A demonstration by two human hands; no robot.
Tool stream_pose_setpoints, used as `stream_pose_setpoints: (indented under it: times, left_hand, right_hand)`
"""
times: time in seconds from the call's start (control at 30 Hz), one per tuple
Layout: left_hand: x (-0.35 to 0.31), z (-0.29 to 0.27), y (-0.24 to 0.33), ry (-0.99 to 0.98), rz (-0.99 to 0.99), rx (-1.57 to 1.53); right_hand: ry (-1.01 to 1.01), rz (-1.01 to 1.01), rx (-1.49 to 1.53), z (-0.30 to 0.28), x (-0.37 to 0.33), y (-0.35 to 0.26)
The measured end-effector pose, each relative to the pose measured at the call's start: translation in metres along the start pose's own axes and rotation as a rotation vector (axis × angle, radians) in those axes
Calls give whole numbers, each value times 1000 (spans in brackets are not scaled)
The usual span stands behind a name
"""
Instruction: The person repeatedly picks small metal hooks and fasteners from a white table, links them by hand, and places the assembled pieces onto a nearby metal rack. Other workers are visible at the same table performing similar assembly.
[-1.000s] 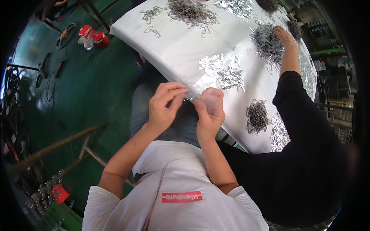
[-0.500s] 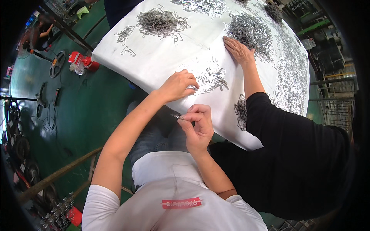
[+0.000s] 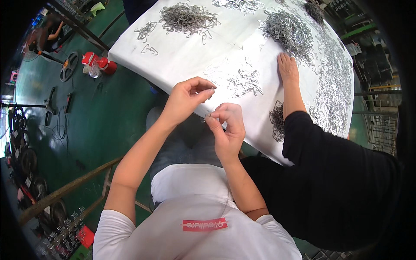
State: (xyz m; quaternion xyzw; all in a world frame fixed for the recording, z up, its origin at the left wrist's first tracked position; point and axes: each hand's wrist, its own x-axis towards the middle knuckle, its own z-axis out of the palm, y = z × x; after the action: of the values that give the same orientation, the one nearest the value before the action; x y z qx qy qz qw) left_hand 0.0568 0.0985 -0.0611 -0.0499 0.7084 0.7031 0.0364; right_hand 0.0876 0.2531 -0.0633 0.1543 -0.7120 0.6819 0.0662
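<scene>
My left hand [image 3: 189,96] is raised over the near edge of the white table [image 3: 173,56]. Its thumb and fingertips are pinched together, but whatever is between them is too small to make out. Lower and to the right, my right hand [image 3: 229,129] pinches a small metal piece [image 3: 207,117] in front of my lap; the piece's exact shape is blurred. Just beyond my hands lies a loose heap of bright, slim metal pieces [image 3: 245,82]. Neither hand touches that heap.
A co-worker's hand [image 3: 288,69] rests by a large pile of metal hooks [image 3: 288,34]. Bent wire hooks [image 3: 186,19] are heaped at the far left. A darker hook pile [image 3: 277,121] sits by the co-worker's black sleeve. Red containers [image 3: 106,65] stand left of the table.
My left hand has lifted back from the bright pieces, and its fingertips have come together. My right hand has risen slightly, still pinching. The co-worker's hand has drawn back from the large pile.
</scene>
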Motion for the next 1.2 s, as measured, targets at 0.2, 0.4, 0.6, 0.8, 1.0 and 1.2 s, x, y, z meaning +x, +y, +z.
stream_pose_setpoints:
  times: [0.2, 0.4, 0.6, 0.8, 1.0, 1.2]
  left_hand:
    - [-40, 2, 34, 166, 39, -219]
    - [-52, -4, 37, 243, 115, -81]
    - [-55, -12, 18, 385, 273, 101]
    - [-69, -15, 9, 445, 229, 95]
    - [-74, -13, 10, 484, 333, 260]
    - [-78, -10, 6, 507, 267, 205]
  right_hand:
    - [-20, -61, -91, 7, 10, 0]
    - [-41, -53, -142, 16, 13, 2]
    - [-204, -50, -104, 12, 29, 6]
    - [-171, 18, -492, 28, 143, 75]
    - [-236, 285, -1031, 85, 234, 133]
    - [-553, 301, -887, 83, 229, 127]
